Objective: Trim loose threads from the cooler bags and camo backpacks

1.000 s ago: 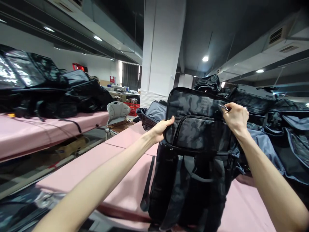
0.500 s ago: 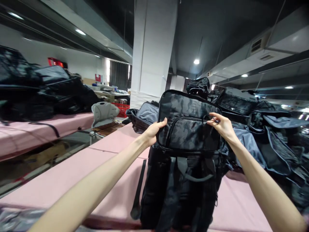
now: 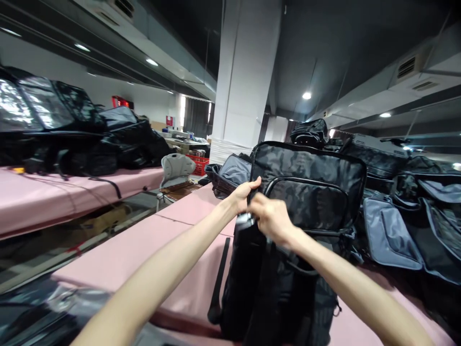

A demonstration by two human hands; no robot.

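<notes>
A black camouflage backpack [image 3: 306, 192] stands upright on the pink table [image 3: 151, 245] in front of me. My left hand [image 3: 243, 194] grips the left edge of its top flap. My right hand [image 3: 272, 218] is closed in a pinch at the lower left corner of the flap's front pocket, right beside my left hand; what it pinches is hidden, probably a zipper pull. A dark strap [image 3: 218, 276] hangs down the backpack's left side.
Several grey and black bags [image 3: 392, 230] are piled to the right and behind the backpack. More black bags [image 3: 72, 139] lie on a second pink table at the left. A white pillar [image 3: 245, 77] stands behind, and a grey chair [image 3: 176, 168] stands in the aisle.
My right hand has travelled from the flap's right side across to its lower left corner, next to my left hand. My left hand kept its grip.
</notes>
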